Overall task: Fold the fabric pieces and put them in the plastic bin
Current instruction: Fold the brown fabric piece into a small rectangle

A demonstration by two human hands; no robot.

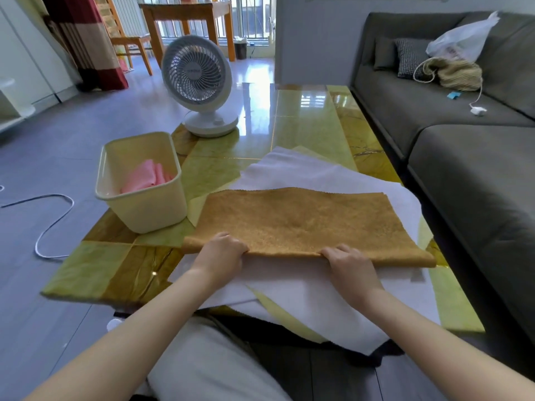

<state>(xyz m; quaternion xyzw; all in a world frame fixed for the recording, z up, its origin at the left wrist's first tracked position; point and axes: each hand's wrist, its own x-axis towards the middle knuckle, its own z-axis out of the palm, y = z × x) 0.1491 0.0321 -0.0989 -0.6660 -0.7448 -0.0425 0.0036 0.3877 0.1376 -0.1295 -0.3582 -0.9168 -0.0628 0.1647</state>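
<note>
**Soft cloth, held at its near edge**

Your 2 forearms (139, 328) stretch out from your lap (214, 366), wrists low. Left hand (223, 250) and right hand (351, 266) each clench the near folded edge of the brown cloth (301, 224), which lies on a white cloth (318, 175) on the table (304, 123), beside the bin (144, 209). It looks light and limp; gripping nearer the corners should limit sagging.

Bright daylight from far windows (254, 18); strong glare on glossy table (304, 117) and floor (257, 70); wide-angle edge bending; mostly sharp.
</note>
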